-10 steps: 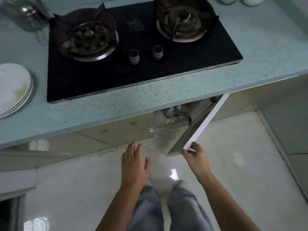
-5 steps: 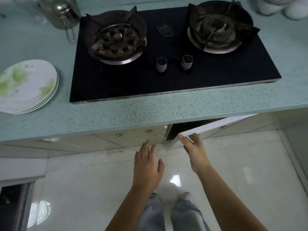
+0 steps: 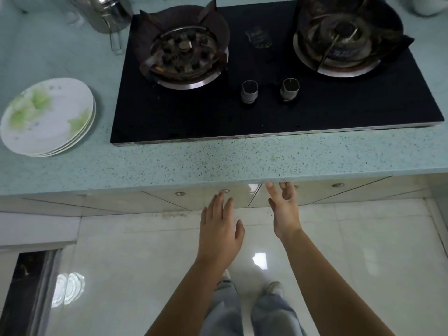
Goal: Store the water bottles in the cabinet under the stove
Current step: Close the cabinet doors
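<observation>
At the bottom edge, grey trouser legs (image 3: 225,309) and a pair of shoes (image 3: 274,287) stand on the glossy white tiled floor (image 3: 363,251). Both bare forearms reach forward from there.

The left hand (image 3: 219,229) hovers palm down in front of the cabinets, its fingers (image 3: 218,202) straight and slightly spread. It holds nothing, and its fingertips lie just below a small round door knob (image 3: 226,191).

The right hand (image 3: 284,212) is turned on edge, palm facing left. Its fingers (image 3: 287,190) are loosely bent and reach up to the underside of the counter edge, at the top of the right cabinet door (image 3: 315,194). They grasp nothing, and whether they touch the door cannot be told.

That door lies flush with the left cabinet door (image 3: 198,197), a thin seam between them. The inside is hidden, so the water bottles cannot be seen.

Above, the speckled pale green counter (image 3: 218,161) carries the black glass stove (image 3: 266,117), directly over the two doors. Two control knobs (image 3: 249,90) sit near its front, with the left burner (image 3: 184,52) and the right burner (image 3: 344,40) behind them.

To the left of the stove lies a stack of white plates (image 3: 48,117) with green leaf prints. Further back, a shiny metal kettle (image 3: 109,13) stands at the stove's far left corner.
</observation>
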